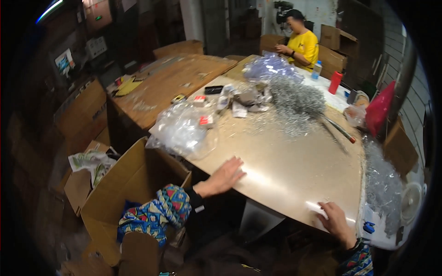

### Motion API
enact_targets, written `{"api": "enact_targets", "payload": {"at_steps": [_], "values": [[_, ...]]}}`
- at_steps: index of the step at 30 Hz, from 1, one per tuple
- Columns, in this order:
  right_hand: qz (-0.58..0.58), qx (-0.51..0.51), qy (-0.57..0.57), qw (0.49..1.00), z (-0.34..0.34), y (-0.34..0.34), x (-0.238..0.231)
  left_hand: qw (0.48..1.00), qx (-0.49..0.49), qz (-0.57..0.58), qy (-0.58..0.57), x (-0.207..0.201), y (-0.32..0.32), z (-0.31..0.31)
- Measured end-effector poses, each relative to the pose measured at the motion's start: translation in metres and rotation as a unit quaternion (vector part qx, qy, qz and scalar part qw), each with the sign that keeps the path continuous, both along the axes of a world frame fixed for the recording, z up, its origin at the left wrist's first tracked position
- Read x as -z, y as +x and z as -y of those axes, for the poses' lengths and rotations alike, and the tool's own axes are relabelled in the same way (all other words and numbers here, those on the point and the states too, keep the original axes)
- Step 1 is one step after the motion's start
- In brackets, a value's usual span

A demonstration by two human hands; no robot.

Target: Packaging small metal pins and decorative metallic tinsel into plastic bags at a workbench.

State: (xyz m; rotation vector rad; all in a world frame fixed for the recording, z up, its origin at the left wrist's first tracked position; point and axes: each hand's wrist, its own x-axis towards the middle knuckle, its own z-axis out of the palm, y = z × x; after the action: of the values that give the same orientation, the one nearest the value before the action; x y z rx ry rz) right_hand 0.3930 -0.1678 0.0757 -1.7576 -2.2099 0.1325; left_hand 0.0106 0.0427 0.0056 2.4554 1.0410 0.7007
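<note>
My left hand (223,177) reaches over the near edge of the pale tabletop (276,161), fingers stretched out and holding nothing. Toward the table's near right corner is my right hand (335,220), its fingers apart and slightly bent. A white patch by those fingertips may be glare or a small thing; I cannot make it out. Farther back lies a large heap of thin silver metal pieces (297,101), with a rod with an orange end (343,131) at its right side. Clear plastic bags (182,131) lie beyond my left hand.
An open cardboard box (113,191) stands beside my left arm. Small red-and-white boxes (206,120), a black case (213,89) and crumpled wrapping sit farther back. A person in yellow (304,43) is at the far end, near a red bottle (335,83). Blue clips (369,227) lie at right.
</note>
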Motion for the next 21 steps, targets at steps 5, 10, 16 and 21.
{"api": "enact_targets", "payload": {"at_steps": [5, 10, 16, 21], "values": [[0.054, -0.128, -0.02, 0.99, -0.024, -0.079, 0.004, 0.957, -0.248, -0.083, 0.126, 0.012, -0.084, -0.059], [0.028, -0.126, -0.006, 0.992, -0.049, -0.11, 0.0, 0.988, -0.08, -0.115, 0.065, 0.003, -0.072, -0.035], [-0.031, -0.183, 0.048, 0.981, -0.09, -0.187, 0.033, 0.977, 0.164, 0.055, 0.123, 0.012, -0.033, 0.027], [-0.037, -0.165, 0.096, 0.981, -0.098, -0.201, 0.069, 0.978, 0.179, 0.087, 0.066, 0.009, -0.021, 0.039]]}}
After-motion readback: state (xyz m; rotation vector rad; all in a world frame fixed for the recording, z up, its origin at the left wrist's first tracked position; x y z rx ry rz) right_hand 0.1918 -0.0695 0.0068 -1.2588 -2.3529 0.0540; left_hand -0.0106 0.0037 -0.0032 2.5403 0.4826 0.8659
